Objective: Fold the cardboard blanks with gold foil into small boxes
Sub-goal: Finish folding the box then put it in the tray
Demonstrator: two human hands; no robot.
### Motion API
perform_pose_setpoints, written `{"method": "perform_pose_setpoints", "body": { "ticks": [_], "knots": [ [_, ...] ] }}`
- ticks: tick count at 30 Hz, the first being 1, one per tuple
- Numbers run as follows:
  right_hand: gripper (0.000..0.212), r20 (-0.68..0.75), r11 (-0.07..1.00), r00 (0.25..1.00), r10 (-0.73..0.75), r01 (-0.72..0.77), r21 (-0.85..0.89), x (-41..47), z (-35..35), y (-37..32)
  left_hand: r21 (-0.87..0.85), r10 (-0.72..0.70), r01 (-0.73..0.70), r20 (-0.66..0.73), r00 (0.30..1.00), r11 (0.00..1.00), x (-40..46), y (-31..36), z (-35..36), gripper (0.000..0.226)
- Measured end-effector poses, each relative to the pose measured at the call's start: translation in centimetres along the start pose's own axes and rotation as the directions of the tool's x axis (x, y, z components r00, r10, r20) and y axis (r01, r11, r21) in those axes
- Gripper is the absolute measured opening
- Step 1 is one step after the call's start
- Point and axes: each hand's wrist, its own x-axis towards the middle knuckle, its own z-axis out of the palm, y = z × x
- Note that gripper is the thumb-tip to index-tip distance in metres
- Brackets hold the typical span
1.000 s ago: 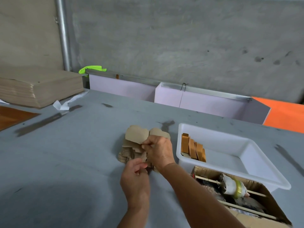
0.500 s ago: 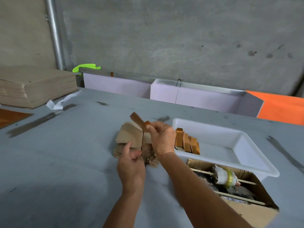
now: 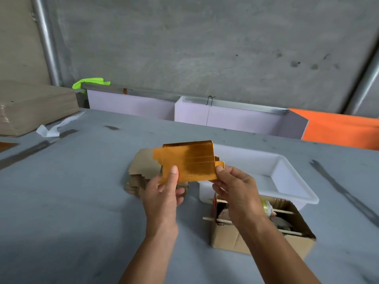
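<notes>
Glossy gold-foil cardboard blank [image 3: 190,160], matt brown cardboard stack [image 3: 141,169], smooth white plastic tray [image 3: 295,193].

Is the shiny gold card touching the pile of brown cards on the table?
Apart. The head view shows the gold foil blank lifted above the stack of blanks, pinched between the left hand and right hand.

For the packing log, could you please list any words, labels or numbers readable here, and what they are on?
None can be read.
Gold foil blank, held by both hands: no print, only dotted lines.
Roll in the cardboard box: too blurred to tell.
White tray: no markings.
</notes>
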Motion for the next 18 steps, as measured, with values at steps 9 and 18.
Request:
{"method": "perform_pose_setpoints", "body": {
  "ticks": [9,18],
  "knots": [
    [0.012,0.01,0.997,0.999,0.054,-0.053,-0.057,-4.7,-7.2,-0.5,0.016,-0.156,0.156,0.156,0.975,0.988,-3.9,-2.1,-0.5,0.018],
    [0.016,-0.064,0.972,0.991,0.119,-0.129,-0.195,-7.9,-10.7,-0.8,0.101,-0.182,0.161,0.253,0.95,0.982,-8.0,-3.0,-0.9,0.027]
  ]
}}
